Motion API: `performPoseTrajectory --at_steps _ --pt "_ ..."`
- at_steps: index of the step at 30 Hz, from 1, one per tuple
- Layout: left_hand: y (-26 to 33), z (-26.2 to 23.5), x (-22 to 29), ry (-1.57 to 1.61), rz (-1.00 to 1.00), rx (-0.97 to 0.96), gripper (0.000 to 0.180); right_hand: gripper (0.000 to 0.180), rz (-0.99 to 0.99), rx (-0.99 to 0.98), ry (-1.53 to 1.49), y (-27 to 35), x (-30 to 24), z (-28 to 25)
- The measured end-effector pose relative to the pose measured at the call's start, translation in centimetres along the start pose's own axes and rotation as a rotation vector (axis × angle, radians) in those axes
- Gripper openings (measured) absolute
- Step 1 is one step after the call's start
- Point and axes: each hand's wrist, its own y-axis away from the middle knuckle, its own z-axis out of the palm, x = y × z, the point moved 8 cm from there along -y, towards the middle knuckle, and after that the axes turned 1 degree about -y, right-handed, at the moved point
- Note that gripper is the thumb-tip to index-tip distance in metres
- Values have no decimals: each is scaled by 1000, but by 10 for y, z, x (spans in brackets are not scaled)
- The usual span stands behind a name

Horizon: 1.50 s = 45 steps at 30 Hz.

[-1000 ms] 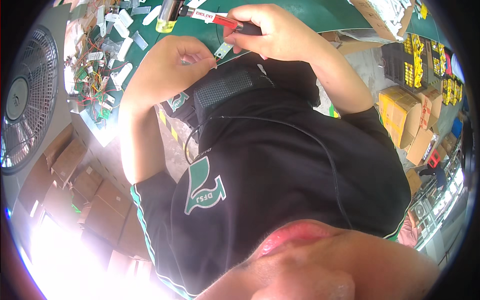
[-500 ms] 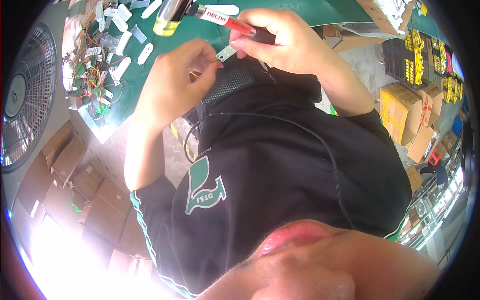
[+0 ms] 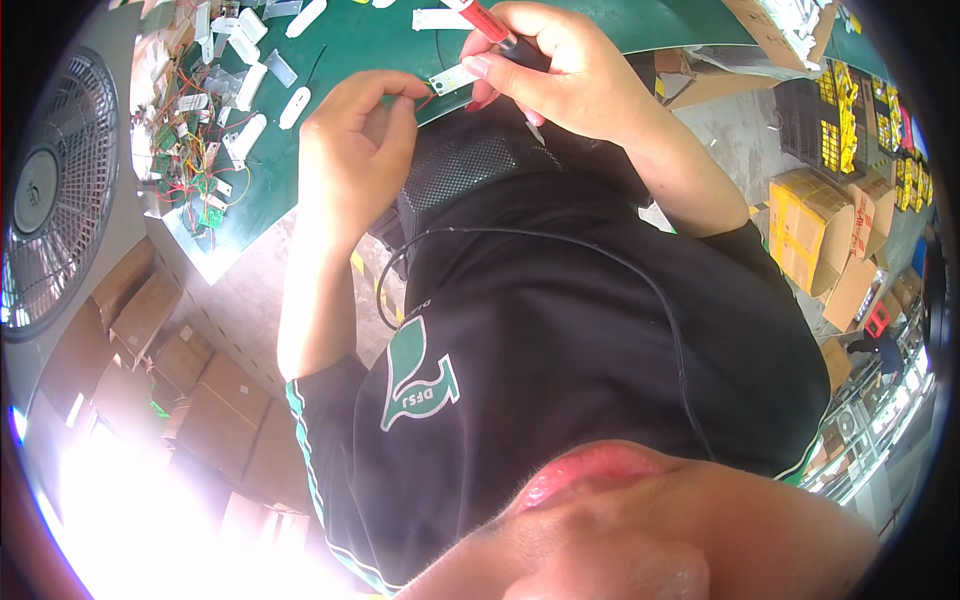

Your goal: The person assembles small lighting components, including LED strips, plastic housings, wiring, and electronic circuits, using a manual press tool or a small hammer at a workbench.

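My right hand [image 3: 560, 75] is closed round a red tool with a black grip [image 3: 525, 55]; its upper end leaves the picture. Between that hand's thumb and fingers sits a small white circuit board [image 3: 453, 80] with pale square dots. A thin pointed metal piece [image 3: 536, 132] shows below the fingers; what it belongs to is hidden. My left hand [image 3: 355, 140] is closed in a pinch by the board's left end, at a short red wire [image 3: 427, 101]. Both hands hover over the near edge of the green tabletop [image 3: 270, 190].
Loose white plastic casings [image 3: 250, 85] and a tangle of coloured wires with small green boards [image 3: 205, 185] lie on the left. A fan [image 3: 45, 190] stands beyond them. At right are open cardboard boxes [image 3: 800, 225] and yellow crates [image 3: 840, 110]. A black cable [image 3: 560, 238] crosses my shirt.
The red tool has tipped more upright, and the dark yellow-tipped object at the top has left the picture. My left fingers have drawn slightly left, baring more of the board and its red wire.
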Motion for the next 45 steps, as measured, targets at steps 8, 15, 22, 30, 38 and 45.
performPoseTrajectory --at_steps 8,15,22,30,38,45 --pt "-22 -9 25 -406 77 7 17 16 -173 77 271 -9 -14 -8" --pt "-60 -4 15 -499 291 -49 23 25 -169 171 555 -28 -31 -19" --pt "-77 -3 4 -546 263 -125 21 29 -123 222 733 -54 -12 -28" --pt "-91 6 2 -538 261 -240 26 30 -75 147 874 -63 -4 -31" --pt "-87 7 -3 -532 311 -215 27 22 114 79 477 -52 -25 -29" --pt "-83 6 0 -535 291 -222 26 21 214 -8 491 -54 -22 -26"
